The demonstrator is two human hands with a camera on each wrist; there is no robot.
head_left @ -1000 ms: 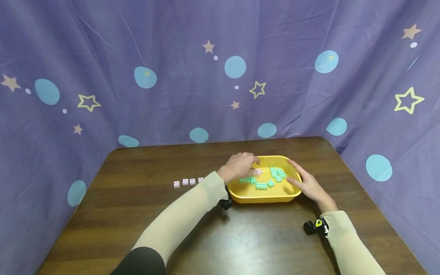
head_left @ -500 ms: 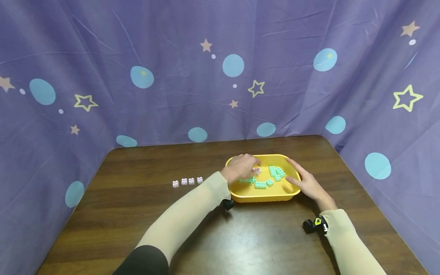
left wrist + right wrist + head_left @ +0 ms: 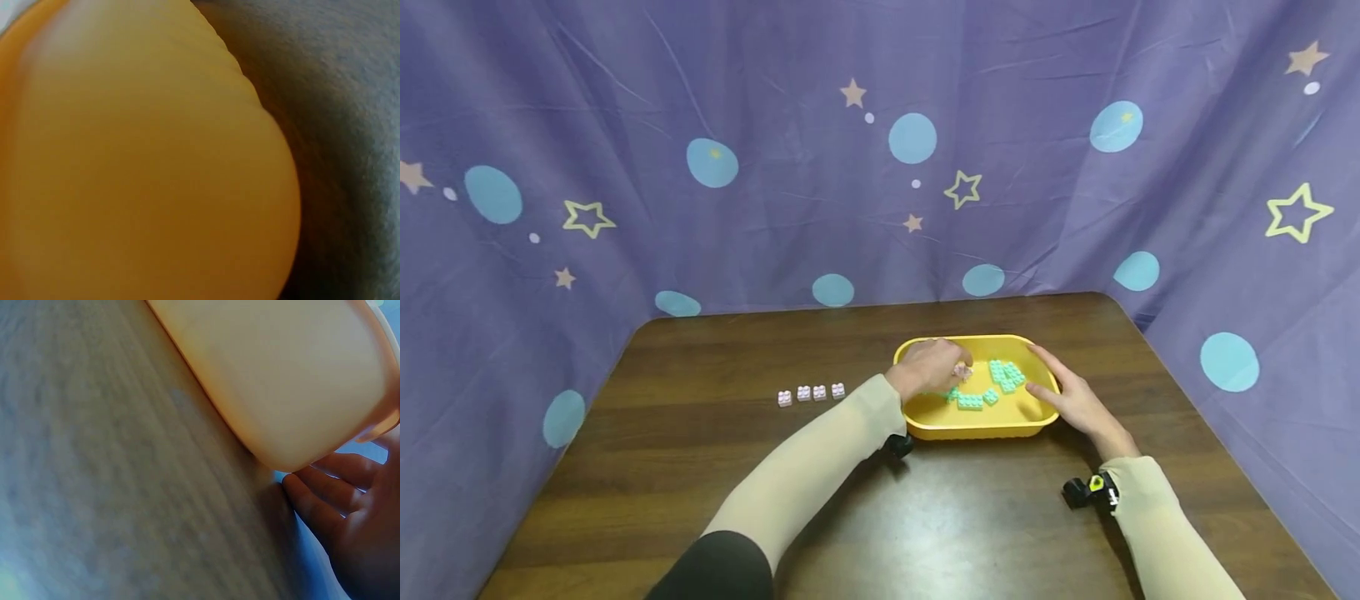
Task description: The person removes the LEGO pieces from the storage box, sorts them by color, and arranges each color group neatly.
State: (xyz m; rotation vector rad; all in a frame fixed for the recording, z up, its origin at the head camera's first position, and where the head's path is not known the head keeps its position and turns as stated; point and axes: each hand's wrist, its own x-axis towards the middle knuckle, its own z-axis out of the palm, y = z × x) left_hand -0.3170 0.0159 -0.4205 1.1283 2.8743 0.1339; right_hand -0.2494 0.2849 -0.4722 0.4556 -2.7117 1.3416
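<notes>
A person's left hand [image 3: 928, 364] reaches over the near-left side of a yellow tray [image 3: 977, 432], its fingers bent down inside; the fingertips are at a small cluster of pink bricks [image 3: 962, 372], and whether they pinch one or only touch it cannot be told; the right hand [image 3: 1078, 406] holds the tray by its right end, thumb over the rim on the inner side, fingers along the outer wall, as the right wrist view confirms at the tray's corner.

The tray sits right of centre on a brown wooden table [image 3: 700, 467], near its far edge; on its floor lie green bricks [image 3: 970, 402], a long one and a small one side by side toward the near wall, a group of others toward the right end, and more partly hidden beneath the left hand; left of the tray, well apart from the right hand, a row [image 3: 819, 392] of four pink bricks stands on the table, studs up, with narrow gaps between them.

Pale sleeves [image 3: 820, 467] cover both forearms, a black camera [image 3: 1077, 493] at each wrist; behind the table hangs a purple curtain [image 3: 775, 167] printed with stars and blue dots; the tray's blurred wall fills much of the left wrist view.
</notes>
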